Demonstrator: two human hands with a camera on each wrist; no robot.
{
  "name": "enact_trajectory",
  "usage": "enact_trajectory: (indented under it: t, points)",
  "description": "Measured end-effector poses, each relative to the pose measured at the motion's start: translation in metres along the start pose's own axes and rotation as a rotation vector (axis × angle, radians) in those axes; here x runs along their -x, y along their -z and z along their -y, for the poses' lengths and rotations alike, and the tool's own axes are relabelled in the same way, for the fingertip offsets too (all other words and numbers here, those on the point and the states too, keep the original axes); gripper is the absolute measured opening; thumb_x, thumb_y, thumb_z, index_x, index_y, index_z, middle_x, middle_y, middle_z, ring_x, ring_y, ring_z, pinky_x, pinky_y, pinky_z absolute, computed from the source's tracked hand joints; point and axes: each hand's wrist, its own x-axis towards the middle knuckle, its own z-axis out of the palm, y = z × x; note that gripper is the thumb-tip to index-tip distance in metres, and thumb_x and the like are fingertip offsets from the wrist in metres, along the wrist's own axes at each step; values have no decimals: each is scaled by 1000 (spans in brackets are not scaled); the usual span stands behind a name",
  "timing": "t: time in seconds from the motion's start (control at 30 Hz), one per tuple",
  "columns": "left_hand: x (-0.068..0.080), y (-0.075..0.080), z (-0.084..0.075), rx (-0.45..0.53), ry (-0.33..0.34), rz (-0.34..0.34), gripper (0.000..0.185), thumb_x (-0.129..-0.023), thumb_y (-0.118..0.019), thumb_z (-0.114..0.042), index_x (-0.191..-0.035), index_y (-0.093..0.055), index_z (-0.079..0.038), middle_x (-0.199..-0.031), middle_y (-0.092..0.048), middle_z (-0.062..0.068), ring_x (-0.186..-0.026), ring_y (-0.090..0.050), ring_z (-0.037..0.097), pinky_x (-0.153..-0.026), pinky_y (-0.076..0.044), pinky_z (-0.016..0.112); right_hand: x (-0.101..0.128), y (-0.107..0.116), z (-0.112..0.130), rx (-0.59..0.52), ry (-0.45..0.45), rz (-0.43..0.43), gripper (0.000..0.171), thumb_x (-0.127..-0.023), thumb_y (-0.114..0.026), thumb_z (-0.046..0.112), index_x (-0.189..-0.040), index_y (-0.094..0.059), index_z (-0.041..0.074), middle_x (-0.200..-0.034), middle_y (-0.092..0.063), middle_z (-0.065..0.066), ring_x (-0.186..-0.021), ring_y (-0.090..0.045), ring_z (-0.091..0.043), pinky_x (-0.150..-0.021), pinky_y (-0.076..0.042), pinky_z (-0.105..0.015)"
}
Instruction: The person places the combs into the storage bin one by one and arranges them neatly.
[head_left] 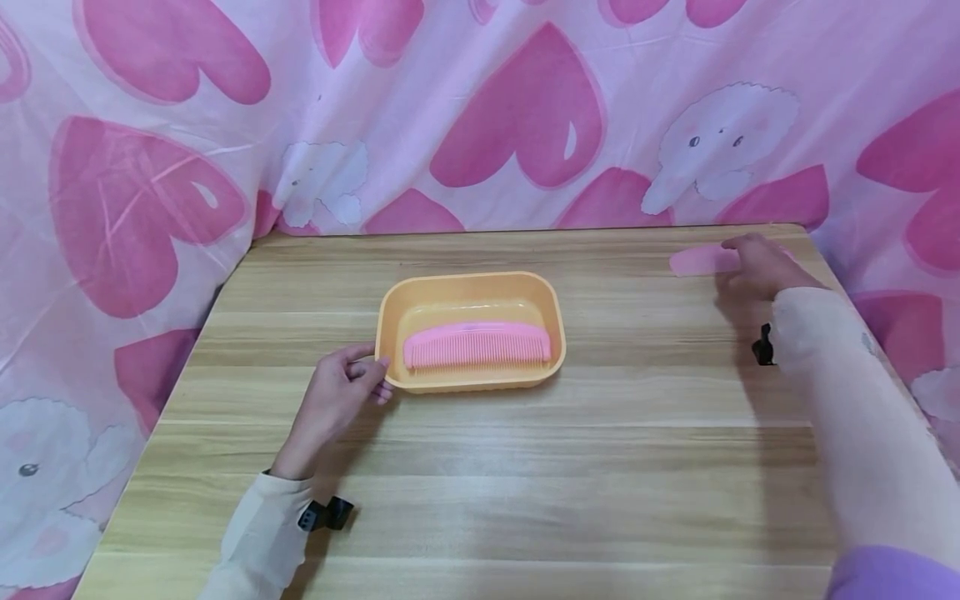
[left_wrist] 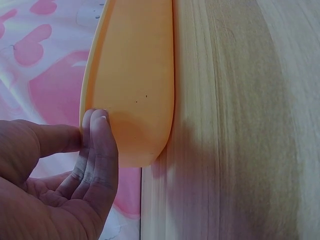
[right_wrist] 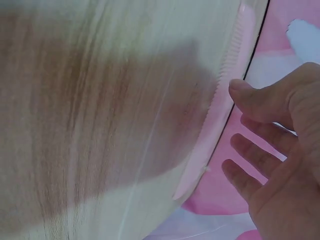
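Bright, even light on my head feed; soft shadows under both arms, and the right wrist view's blurry, washed out.

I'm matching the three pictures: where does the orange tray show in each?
Head: orange tray at table centre, a pink comb inside, left hand at its left end.
Left wrist: the tray's outer wall fills the upper middle.
Right wrist: not in it.
Shared landmark: the wooden table.

Head cam looks down; wrist cams close on table (head_left: 525,467).
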Motion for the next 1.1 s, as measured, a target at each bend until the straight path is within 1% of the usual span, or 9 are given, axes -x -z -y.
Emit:
enact_trajectory:
  t: [0.17,0.4,0.57,0.63,0.8,0.93,1.0,1.07,1.1]
  points:
    - [-1,0,0,-11,8,-6,40,-103,-58,-9,-137,-51,12,-85,-72,17,-70,-69,15,-67,-62,27,-8,2,-7,7,-26,7,72,-88,-60,4,-148,-25,-19,-141,-32,-44,-129,-32,-60,-107,-31,-74]
    - [-1,-1,0,-6,4,-8,40,-103,-59,-9,-136,-52,11,-83,-72,15,-69,-69,16,-66,-63,27,-13,-2,-10,-144,-72,35,81,-88,-66,2,-151,-19,-17,-141,-33,-44,-128,-35,-58,-108,-31,-73]
    - [-1,0,0,-9,13,-9,41,-103,-59,-10,-138,-51,10,-84,-72,15,-70,-69,16,-67,-62,27,-17,-6,-13,-80,-24,28,69,-87,-59,0,-144,-28,-22,-133,-39,-45,-115,-44,-55,-100,-40,-71]
    - [-1,0,0,-19,13,-13,41,-103,-59,-11,-138,-52,10,-84,-72,15,-70,-69,16,-67,-62,27,-17,-7,-15,-45,-15,16,65,-88,-59,1,-142,-31,-22,-131,-41,-44,-112,-46,-54,-98,-41,-72]
    - [-1,0,0,-16,-4,-11,39,-103,-59,-10,-136,-53,10,-83,-72,15,-69,-69,16,-66,-63,28,-15,-6,-13,-21,-31,19,62,-91,-61,5,-142,-35,-18,-133,-40,-40,-117,-41,-54,-103,-36,-73]
    - [-1,0,0,-8,-9,-5,39,-103,-59,-9,-136,-52,11,-82,-72,14,-69,-69,15,-66,-63,28,-13,-6,-9,71,25,10,59,-89,-61,4,-136,-40,-23,-134,-37,-43,-123,-37,-59,-106,-32,-73]
    - [-1,0,0,-5,-8,-6,39,-103,-59,-9,-136,-52,11,-82,-72,14,-69,-69,15,-66,-63,27,-11,-7,-6,99,63,2,55,-88,-61,2,-133,-44,-23,-132,-40,-44,-121,-41,-59,-104,-36,-72]
    - [-1,0,1,-6,-7,-4,39,-103,-59,-9,-136,-52,11,-83,-72,15,-69,-69,15,-66,-63,27,-8,-8,-4,81,71,8,51,-88,-60,-1,-133,-45,-22,-131,-43,-43,-120,-43,-58,-101,-40,-70]
    - [-1,0,1,-7,-5,-4,39,-103,-58,-9,-136,-52,11,-83,-72,15,-69,-69,15,-66,-63,27,-6,-10,-3,-14,29,50,51,-90,-59,0,-137,-46,-16,-134,-42,-40,-122,-41,-56,-99,-43,-70]
